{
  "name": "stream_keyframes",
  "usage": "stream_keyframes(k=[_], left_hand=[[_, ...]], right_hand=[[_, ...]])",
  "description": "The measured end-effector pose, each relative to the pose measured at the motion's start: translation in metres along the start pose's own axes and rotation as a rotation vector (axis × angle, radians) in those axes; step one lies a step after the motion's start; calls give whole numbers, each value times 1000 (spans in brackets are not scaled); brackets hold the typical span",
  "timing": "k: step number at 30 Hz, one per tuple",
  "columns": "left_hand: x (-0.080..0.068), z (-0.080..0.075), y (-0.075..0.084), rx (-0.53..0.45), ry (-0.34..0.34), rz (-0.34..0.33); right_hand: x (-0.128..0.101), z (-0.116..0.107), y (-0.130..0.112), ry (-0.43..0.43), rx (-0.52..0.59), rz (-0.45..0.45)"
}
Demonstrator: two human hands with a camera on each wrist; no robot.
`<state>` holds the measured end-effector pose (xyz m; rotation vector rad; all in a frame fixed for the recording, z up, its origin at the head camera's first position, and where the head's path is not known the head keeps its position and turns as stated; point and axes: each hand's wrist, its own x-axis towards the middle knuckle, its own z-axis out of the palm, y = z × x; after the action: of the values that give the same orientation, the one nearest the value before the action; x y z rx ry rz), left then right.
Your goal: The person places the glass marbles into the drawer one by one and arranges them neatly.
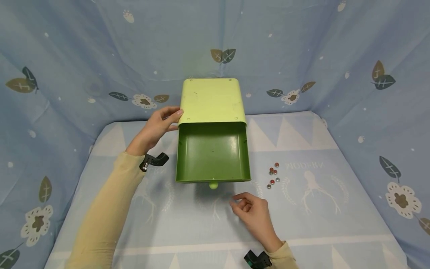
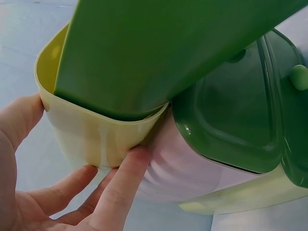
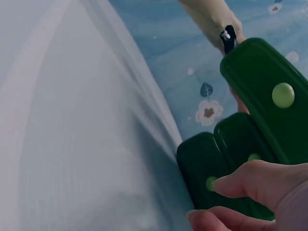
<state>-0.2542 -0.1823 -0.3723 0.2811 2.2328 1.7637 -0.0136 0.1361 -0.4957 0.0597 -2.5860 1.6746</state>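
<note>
A small drawer cabinet stands at the back middle of the table, its top casing (image 1: 212,101) pale yellow-green. The dark green top drawer (image 1: 212,153) is pulled out, and nothing lies inside it. My left hand (image 1: 159,125) grips the casing's left side, thumb at the upper edge and fingertips against the side wall. In the left wrist view a pink casing (image 2: 168,173) sits under it. My right hand (image 1: 253,215) is in front of the cabinet, fingers loosely bent and holding nothing. Its thumb overlaps the lower drawer's knob (image 3: 210,184) in the right wrist view.
Several small red and silver round pieces (image 1: 272,182) lie on the table to the right of the cabinet. A light green knob (image 1: 213,185) sticks out from the top drawer's front. Patterned blue cloth (image 1: 282,45) hangs behind and at both sides.
</note>
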Motion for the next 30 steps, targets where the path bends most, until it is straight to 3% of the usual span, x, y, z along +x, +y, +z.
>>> stream_keyframes(k=[14, 23, 30], left_hand=[[0, 1, -1, 0, 4, 14], [-1, 0, 0, 3, 6, 12], [-1, 0, -1, 7, -2, 10]], right_hand=[[3, -28, 23, 262, -122, -20], [9, -41, 33, 344, -173, -40], [13, -52, 47, 393, -227, 4]])
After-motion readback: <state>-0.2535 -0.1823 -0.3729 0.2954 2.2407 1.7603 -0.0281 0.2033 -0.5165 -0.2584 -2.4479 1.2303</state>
